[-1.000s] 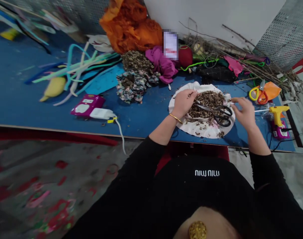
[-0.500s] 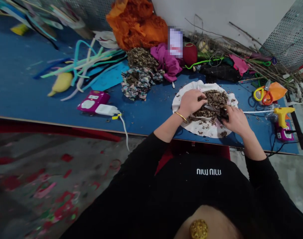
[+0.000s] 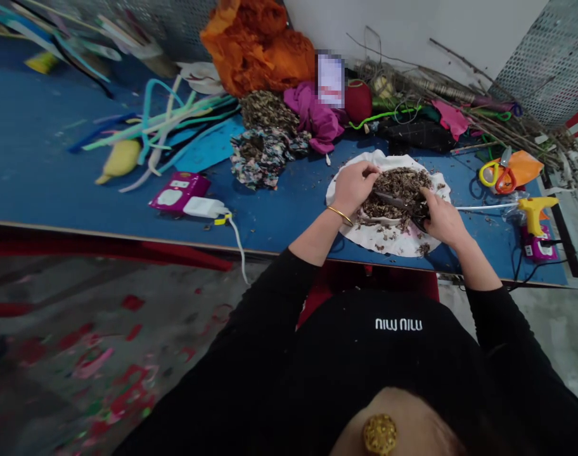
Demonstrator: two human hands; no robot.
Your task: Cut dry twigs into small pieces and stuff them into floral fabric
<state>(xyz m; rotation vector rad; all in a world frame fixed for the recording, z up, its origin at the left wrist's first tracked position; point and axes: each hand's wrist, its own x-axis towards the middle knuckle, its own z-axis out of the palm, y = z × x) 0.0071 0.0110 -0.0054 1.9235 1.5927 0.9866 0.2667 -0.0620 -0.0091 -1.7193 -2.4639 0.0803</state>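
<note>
A round white cloth piece (image 3: 403,246) with a wavy edge lies on the blue table before me. Crumpled brown mottled material (image 3: 403,180), like leopard-print scraps, is heaped over its middle, with loose bits on the brim. My right hand (image 3: 443,218) grips dark-handled scissors (image 3: 388,200) at the heap's right side; their blades point left across the brown material. At the left side, my left hand (image 3: 354,189) has thumb and forefinger pinched together at the edge of the heap. What lies between those fingertips is too small to make out.
To the right are yellow-and-red scissors (image 3: 505,179) and a yellow glue gun (image 3: 535,212) with its cord. Behind lie purple cloth (image 3: 320,120), orange crumpled material (image 3: 255,50) and twigs (image 3: 498,107). A purple power box (image 3: 179,190) and pipe cleaners (image 3: 151,126) are at left.
The scissors' blades show more plainly over the brown material now. My left fingers have drawn slightly back to the left, closer together. The whole view has shifted slightly.
</note>
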